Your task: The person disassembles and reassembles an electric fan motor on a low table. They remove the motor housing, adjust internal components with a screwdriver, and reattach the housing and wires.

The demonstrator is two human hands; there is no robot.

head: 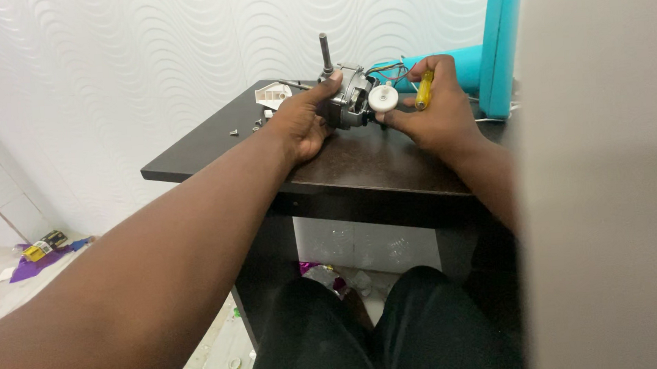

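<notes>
One motor [347,98] stands on the table [212,142], gripped by the left hand [302,121]; the right hand [430,110] pinches one yellow screwdriver [424,90]. Three loose screws [245,127] lie nearby.

Pretty even, soft indoor light, no harsh shadows. Dark table [212,142] picks up a dull sheen. Near forearm is soft and stretched by the wide lens, and a blurry grey slab blocks the right edge.

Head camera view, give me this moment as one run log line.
left hand: holds fan motor | right hand: holds yellow screwdriver by white knob | table: loose screws, white part
</notes>
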